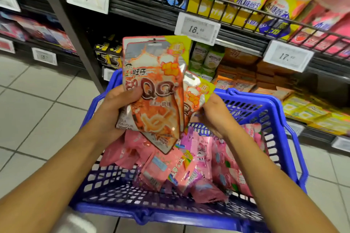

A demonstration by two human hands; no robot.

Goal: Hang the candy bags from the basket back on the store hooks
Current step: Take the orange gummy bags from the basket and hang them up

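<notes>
Left hand point(115, 108) and right hand point(212, 113) each around orange candy bags point(151, 89) above basket point(274, 111).

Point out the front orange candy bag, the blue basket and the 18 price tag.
front orange candy bag point(151, 89): head view, on its printed front.
blue basket point(272, 108): head view, on its right rim.
18 price tag point(197, 28): head view, on the tag face.

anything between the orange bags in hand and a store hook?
Cannot say: no store hook shows in this view, only shelves with wire rails. The left hand grips the front orange bag, the right hand the orange bag behind it, both held over the blue basket; the hang hole at the top is uncovered.
</notes>
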